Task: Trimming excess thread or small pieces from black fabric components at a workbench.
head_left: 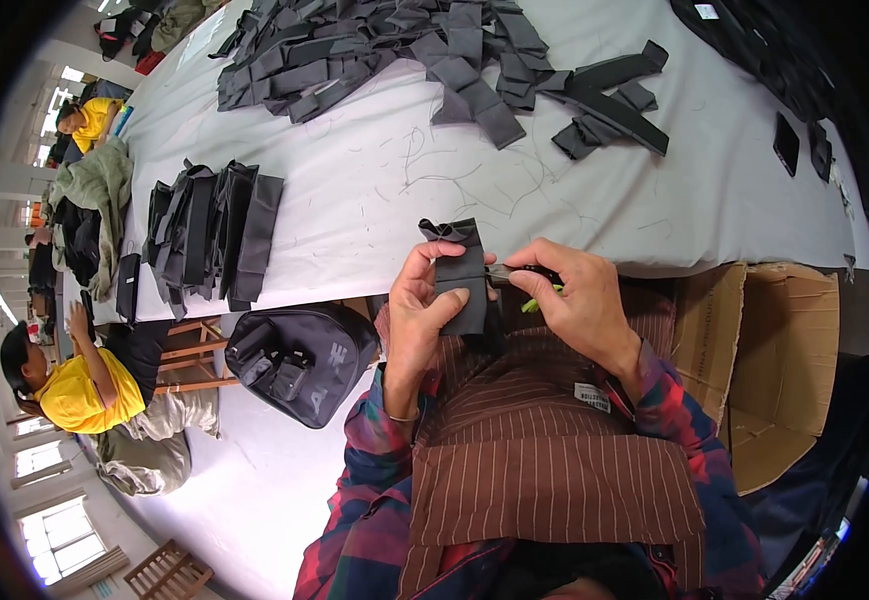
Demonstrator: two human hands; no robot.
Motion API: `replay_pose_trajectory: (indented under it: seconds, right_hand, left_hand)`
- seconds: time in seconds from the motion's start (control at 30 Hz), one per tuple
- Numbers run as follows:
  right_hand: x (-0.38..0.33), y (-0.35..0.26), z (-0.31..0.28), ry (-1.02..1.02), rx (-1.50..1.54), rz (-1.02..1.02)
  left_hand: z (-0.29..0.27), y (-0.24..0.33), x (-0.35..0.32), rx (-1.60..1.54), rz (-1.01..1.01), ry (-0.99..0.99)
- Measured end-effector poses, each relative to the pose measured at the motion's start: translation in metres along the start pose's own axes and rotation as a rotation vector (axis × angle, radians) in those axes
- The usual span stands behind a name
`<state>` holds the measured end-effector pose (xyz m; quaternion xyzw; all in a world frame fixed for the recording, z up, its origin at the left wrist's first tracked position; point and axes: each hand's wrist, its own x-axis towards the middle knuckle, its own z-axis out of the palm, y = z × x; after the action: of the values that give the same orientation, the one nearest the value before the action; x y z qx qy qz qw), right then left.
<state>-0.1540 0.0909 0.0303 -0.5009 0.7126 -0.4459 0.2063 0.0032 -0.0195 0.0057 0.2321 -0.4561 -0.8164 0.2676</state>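
L hand [421, 310] has fingers clamped on the dark fabric piece [461, 268] at the white table's [345, 225] near edge, R hand [585, 300] fingers pinched round a small tool [543, 272], prob mid-trim, so next bit needs a steady hold imo.

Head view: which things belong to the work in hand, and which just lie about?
In the work:
dark fabric strip, in the left hand
small dark-handled tool, in the right hand
heaped strips and stacked strips, likely

Apparently just lying about:
phone
dark bag
open cardboard box
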Motion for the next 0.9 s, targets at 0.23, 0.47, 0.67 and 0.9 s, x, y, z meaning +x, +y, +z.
replay_pose_trajectory:
  seconds: [0.23, 0.47, 0.67, 0.9]
  right_hand:
    - [0.000, 0.001, 0.005, 0.040, 0.006, -0.032]
    - [0.003, 0.005, 0.000, 0.018, -0.124, -0.161]
    - [0.004, 0.010, 0.007, 0.093, 0.439, 0.086]
    - [0.007, 0.006, 0.011, 0.052, 0.276, 0.119]
  left_hand:
    - [0.002, -0.001, 0.000, 0.022, 0.004, -0.019]
    - [0.002, -0.001, -0.001, -0.009, -0.001, -0.005]
    - [-0.003, 0.002, -0.001, -0.124, -0.013, -0.062]
    - [-0.003, 0.003, -0.003, -0.101, -0.047, -0.087]
